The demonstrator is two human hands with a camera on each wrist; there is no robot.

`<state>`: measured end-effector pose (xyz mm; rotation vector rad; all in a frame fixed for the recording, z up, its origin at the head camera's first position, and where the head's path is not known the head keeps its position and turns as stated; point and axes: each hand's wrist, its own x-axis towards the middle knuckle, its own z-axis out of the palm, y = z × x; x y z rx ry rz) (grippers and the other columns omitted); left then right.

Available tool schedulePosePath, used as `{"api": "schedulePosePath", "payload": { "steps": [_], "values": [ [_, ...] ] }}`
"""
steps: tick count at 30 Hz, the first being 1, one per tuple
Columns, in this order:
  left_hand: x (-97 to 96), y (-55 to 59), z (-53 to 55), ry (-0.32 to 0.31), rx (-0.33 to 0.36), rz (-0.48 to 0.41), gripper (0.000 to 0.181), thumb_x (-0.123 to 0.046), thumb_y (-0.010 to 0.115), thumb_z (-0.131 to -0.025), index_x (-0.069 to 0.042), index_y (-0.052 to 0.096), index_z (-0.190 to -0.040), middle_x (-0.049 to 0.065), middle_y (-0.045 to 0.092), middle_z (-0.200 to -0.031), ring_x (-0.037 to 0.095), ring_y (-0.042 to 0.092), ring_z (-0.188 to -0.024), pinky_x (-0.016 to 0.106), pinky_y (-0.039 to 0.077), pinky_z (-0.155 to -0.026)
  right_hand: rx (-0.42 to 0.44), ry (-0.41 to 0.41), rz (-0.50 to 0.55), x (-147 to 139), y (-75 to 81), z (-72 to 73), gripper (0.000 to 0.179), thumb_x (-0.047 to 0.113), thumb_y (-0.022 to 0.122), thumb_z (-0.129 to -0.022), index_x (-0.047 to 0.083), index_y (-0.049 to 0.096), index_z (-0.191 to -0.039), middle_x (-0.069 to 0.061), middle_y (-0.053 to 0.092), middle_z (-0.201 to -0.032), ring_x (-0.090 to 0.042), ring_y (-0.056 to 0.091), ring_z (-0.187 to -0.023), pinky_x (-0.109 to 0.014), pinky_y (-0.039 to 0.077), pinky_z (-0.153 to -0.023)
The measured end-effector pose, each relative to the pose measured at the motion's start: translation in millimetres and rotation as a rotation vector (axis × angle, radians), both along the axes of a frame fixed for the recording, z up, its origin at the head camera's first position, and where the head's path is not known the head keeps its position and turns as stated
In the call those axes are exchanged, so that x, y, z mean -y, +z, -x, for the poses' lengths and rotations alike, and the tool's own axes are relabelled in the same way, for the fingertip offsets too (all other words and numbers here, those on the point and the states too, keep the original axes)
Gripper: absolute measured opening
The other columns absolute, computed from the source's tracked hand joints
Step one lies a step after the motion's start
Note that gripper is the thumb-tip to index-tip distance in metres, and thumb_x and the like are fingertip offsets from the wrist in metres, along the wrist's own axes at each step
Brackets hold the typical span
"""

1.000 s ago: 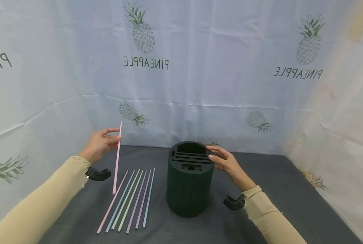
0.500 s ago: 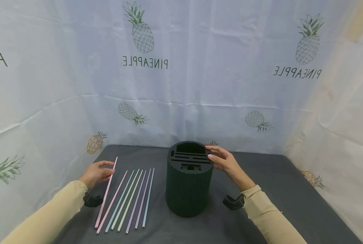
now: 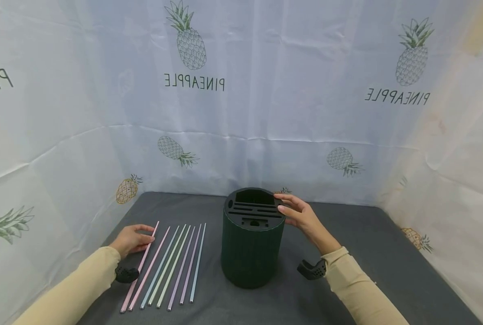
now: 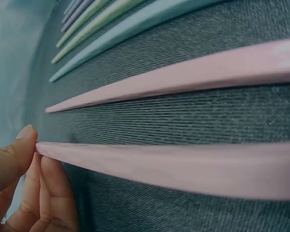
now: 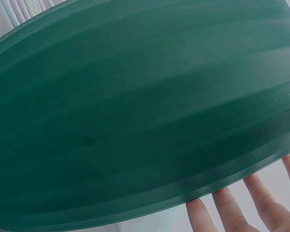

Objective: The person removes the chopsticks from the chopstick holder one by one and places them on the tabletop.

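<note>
My left hand [image 3: 132, 239] pinches the thin end of a pink chopstick [image 4: 159, 166] between thumb and fingers. That chopstick lies low over the dark cloth, at the left of the row and beside a second pink chopstick [image 3: 149, 268]. Further right run several more in blue, green and purple, such as a blue chopstick [image 3: 198, 262]. A dark green round knife block [image 3: 249, 257] with a slotted top stands upright at the middle. Fingers of my right hand [image 3: 304, 219] touch its right upper rim; in the right wrist view the fingertips meet the block's edge.
Dark grey cloth [image 3: 363, 262] covers the table. White curtains [image 3: 249, 108] printed with pineapples close off the back and both sides. The knife block's top [image 3: 254, 210] has one large opening at the back, narrow slots and small holes.
My left hand has moved down and left, bringing the pink chopstick from upright-looking in the air to the left end of the row. The right hand and knife block have stayed in place.
</note>
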<state>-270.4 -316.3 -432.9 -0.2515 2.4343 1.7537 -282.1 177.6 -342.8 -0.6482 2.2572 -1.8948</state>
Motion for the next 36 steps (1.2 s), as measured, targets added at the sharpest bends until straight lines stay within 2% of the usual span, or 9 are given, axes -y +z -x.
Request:
{"api": "schedulePosePath", "payload": {
  "steps": [6, 12, 17, 20, 25, 36],
  "values": [
    [-1.8, -5.1, 1.0, 0.000, -0.012, 0.005, 0.045, 0.004, 0.070, -0.084, 0.019, 0.050, -0.122, 0.003, 0.067, -0.075, 0.006, 0.063, -0.067, 0.024, 0.059, -0.062, -0.003, -0.001, -0.001, 0, 0.0, 0.0, 0.050, 0.027, 0.057, -0.099, 0.012, 0.044, -0.144, -0.011, 0.024, -0.158, -0.035, 0.023, -0.145, -0.064, 0.036, -0.106],
    [-3.9, -7.6, 2.3, 0.013, -0.014, 0.053, 0.043, 0.004, 0.070, -0.083, 0.018, 0.053, -0.120, 0.003, 0.067, -0.080, 0.007, 0.064, -0.068, 0.024, 0.059, -0.062, -0.002, 0.001, -0.001, -1, 0.3, 0.0, 0.050, 0.028, 0.056, -0.099, 0.012, 0.044, -0.145, -0.009, 0.026, -0.157, -0.035, 0.024, -0.145, -0.063, 0.035, -0.107],
    [-6.3, -7.1, 1.9, 0.000, -0.024, 0.104, 0.042, 0.003, 0.072, -0.082, 0.017, 0.055, -0.117, 0.010, 0.066, -0.088, 0.007, 0.063, -0.070, 0.025, 0.058, -0.063, -0.003, 0.003, 0.000, -1, 0.9, -0.7, 0.050, 0.027, 0.056, -0.099, 0.012, 0.043, -0.145, -0.009, 0.024, -0.158, -0.035, 0.022, -0.145, -0.064, 0.035, -0.107],
    [-7.2, -8.1, 1.4, -0.011, -0.032, 0.127, 0.038, 0.003, 0.071, -0.082, 0.018, 0.056, -0.114, 0.010, 0.067, -0.086, 0.008, 0.063, -0.069, 0.025, 0.058, -0.063, -0.007, 0.011, 0.003, 0, 0.9, -0.9, 0.050, 0.027, 0.056, -0.099, 0.011, 0.042, -0.145, -0.011, 0.022, -0.159, -0.035, 0.021, -0.145, -0.065, 0.035, -0.106],
    [-9.1, -11.3, 1.2, 0.009, -0.031, 0.143, 0.032, 0.006, 0.069, -0.082, 0.017, 0.059, -0.110, 0.009, 0.067, -0.083, 0.010, 0.064, -0.069, 0.025, 0.057, -0.062, -0.009, 0.016, 0.006, 0, -0.2, -0.5, 0.050, 0.026, 0.055, -0.099, 0.011, 0.043, -0.145, -0.012, 0.021, -0.159, -0.035, 0.022, -0.145, -0.065, 0.035, -0.106],
    [-8.8, -13.6, 2.7, 0.005, -0.039, 0.156, 0.031, 0.005, 0.070, -0.080, 0.016, 0.060, -0.108, 0.005, 0.065, -0.081, 0.009, 0.063, -0.067, 0.024, 0.056, -0.060, -0.012, 0.016, 0.006, -2, 0.0, -1.2, 0.050, 0.026, 0.056, -0.099, 0.011, 0.043, -0.145, -0.011, 0.023, -0.159, -0.035, 0.022, -0.146, -0.064, 0.035, -0.106]
  ]
}}
